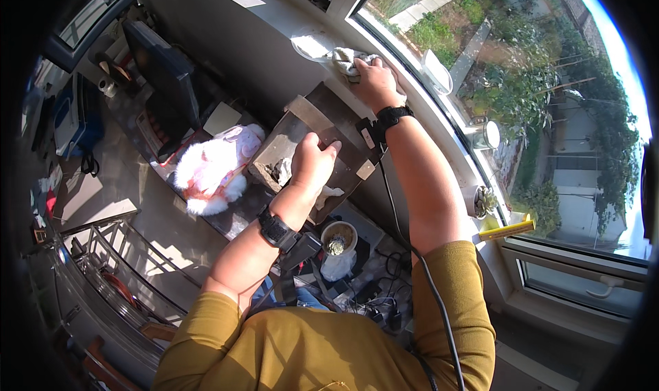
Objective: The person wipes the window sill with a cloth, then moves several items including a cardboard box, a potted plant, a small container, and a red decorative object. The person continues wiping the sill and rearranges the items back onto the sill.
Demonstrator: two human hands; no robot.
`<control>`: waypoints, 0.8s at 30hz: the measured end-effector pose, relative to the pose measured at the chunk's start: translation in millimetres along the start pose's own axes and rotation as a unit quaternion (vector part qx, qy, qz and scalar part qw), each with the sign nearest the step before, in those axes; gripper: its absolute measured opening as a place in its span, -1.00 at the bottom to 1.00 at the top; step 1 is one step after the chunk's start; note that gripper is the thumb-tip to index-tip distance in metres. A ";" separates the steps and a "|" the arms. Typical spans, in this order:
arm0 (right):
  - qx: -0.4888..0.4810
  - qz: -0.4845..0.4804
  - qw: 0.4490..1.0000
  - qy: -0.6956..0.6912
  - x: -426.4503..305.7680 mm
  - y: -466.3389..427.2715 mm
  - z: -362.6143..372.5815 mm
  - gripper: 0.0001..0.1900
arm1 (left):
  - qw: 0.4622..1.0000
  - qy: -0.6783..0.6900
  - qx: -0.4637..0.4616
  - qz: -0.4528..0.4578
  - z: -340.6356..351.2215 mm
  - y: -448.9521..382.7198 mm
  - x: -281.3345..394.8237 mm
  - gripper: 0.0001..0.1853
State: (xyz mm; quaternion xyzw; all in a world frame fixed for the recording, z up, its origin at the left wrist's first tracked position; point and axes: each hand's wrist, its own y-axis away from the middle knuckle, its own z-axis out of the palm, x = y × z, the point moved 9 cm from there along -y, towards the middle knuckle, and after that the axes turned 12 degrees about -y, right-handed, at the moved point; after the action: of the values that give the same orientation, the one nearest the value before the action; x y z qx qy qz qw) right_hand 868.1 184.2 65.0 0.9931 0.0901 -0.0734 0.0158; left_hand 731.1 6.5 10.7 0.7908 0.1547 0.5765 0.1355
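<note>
My right hand [378, 85] presses a crumpled pale cloth [346, 63] onto the white windowsill [314, 13], its fingers bent over the cloth. Beside the cloth lies a clear plastic lid or dish [310, 45]. My left hand [313, 159] is curled, thumb and forefinger forward, over an open cardboard box [278, 139]. Whether it grips part of the box is hidden beneath the palm. Crumpled tissue [333, 192] and dark scraps lie in the box.
Along the window stand a white dish [436, 73], a glass jar [483, 135], a potted succulent [484, 201] and a yellow box [507, 230]. A plush toy [216, 170] and a dark monitor [162, 72] sit left. A potted cactus [337, 244] and tangled cables [373, 301] lie below.
</note>
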 end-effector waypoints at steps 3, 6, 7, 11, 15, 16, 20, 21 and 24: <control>-0.011 -0.030 0.999 -0.040 -17.4 17.7 0.2 -0.70 | 1.000 -0.014 -0.010 -0.015 0.6 0.6 -1.4 -0.81; -0.082 -0.094 0.989 -0.084 -44.6 66.1 -4.1 -0.77 | 1.000 -0.014 -0.001 -0.013 -0.5 0.5 -3.0 -0.70; -0.132 -0.134 0.978 -0.092 -51.7 86.3 -5.7 -0.75 | 1.000 -0.013 0.005 -0.010 -1.1 0.5 -3.7 -0.65; -0.218 -0.113 0.953 -0.179 -35.3 100.1 -28.1 -0.55 | 1.000 0.001 0.014 0.012 -0.7 -1.7 -4.1 -0.64; -0.261 -0.068 0.955 -0.122 3.3 81.3 -40.4 -0.57 | 1.000 0.008 -0.007 -0.014 3.7 -1.0 -11.4 -0.65; -0.273 -0.074 0.954 -0.096 7.8 75.0 -40.8 -0.57 | 1.000 0.021 -0.008 -0.012 3.6 -1.3 -11.0 -0.65; -0.021 -0.142 0.985 -0.098 0.1 2.2 -93.3 -0.63 | 0.998 0.045 0.008 0.042 -1.7 -0.4 0.1 -0.68; 0.027 -0.141 0.985 -0.098 -3.8 -20.7 -102.4 -0.63 | 0.999 0.025 0.003 0.043 -2.8 -0.7 1.3 -0.69; 0.104 -0.178 0.976 -0.068 -30.8 -79.8 -101.3 -0.61 | 0.999 0.028 -0.009 0.022 -3.6 3.2 2.4 -0.70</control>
State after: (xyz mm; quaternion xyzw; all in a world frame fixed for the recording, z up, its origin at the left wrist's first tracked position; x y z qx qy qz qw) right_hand 838.1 261.7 168.3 0.9500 0.2558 -0.1515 -0.0951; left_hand 728.6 4.6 15.1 0.7761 0.1363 0.6027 0.1256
